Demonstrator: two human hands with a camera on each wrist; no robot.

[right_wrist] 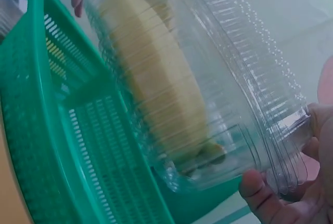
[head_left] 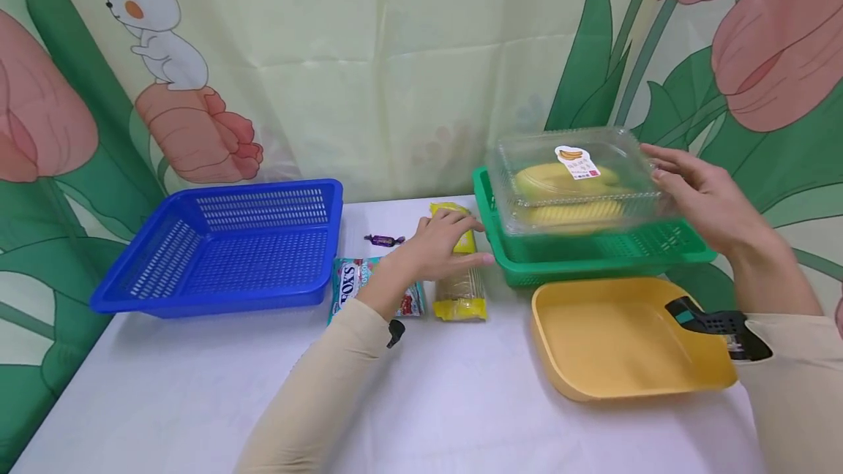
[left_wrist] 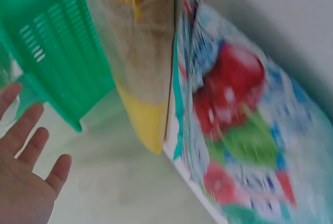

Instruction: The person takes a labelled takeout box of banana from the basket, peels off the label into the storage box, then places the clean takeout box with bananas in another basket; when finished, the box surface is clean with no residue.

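A clear plastic box (head_left: 635, 156) with bananas (head_left: 560, 185) inside and a banana label on its lid is tilted above the green basket (head_left: 593, 269). My right hand (head_left: 707, 192) grips its right end, thumb on the near side, as the right wrist view also shows at the box's edge. My left hand (head_left: 444, 243) hovers over a yellow-ended clear packet (head_left: 461, 309), fingers spread towards the green basket's left rim. In the left wrist view its fingers (left_wrist: 32, 151) are apart and hold nothing. A FOX'S candy bag (head_left: 349, 284) lies partly hidden under the left forearm.
A blue basket (head_left: 230, 302) stands at the left. Between it and the left hand lies a small purple wrapped candy (head_left: 384, 241). A yellow tray (head_left: 626, 342) sits in front of the green basket, below the right forearm. A printed curtain (head_left: 316, 93) hangs behind the table.
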